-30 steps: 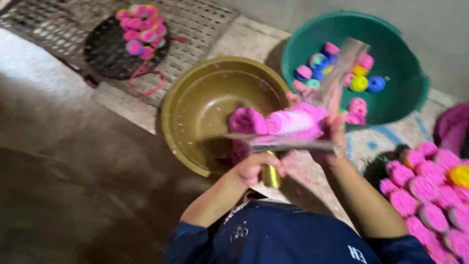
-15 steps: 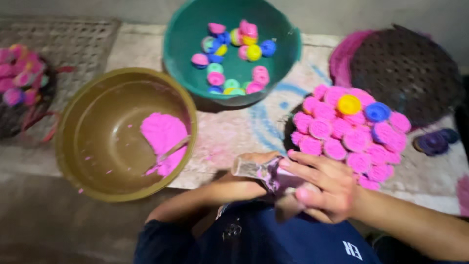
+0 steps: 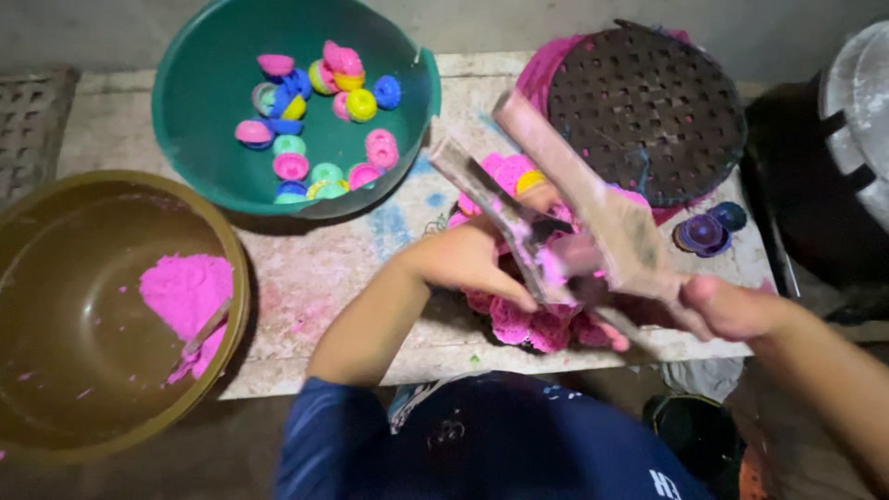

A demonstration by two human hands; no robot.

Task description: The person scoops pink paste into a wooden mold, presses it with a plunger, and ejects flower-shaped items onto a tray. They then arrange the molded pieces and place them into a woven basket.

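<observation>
A two-armed wooden press stained pink is held over a pile of pink moulded pieces (image 3: 519,322) on the stone slab (image 3: 333,278). My left hand (image 3: 468,264) grips the press's narrow arm (image 3: 482,199). My right hand (image 3: 732,307) grips the base of its wide flat arm (image 3: 602,208). The two arms spread apart in a V, with pink paste where they meet. A yellow piece (image 3: 530,181) shows in the pile behind the arms.
A green basin (image 3: 185,65) at the back holds several small coloured cup moulds. At the left, a brown basin (image 3: 65,241) holds pink powder (image 3: 185,292) and a stick. A dark perforated tray (image 3: 648,111), purple cups (image 3: 704,231) and a grey metal vessel (image 3: 861,93) stand at the right.
The wooden press has come up from my lap to above the pink pile, its arms now spread apart. The view has shifted slightly left.
</observation>
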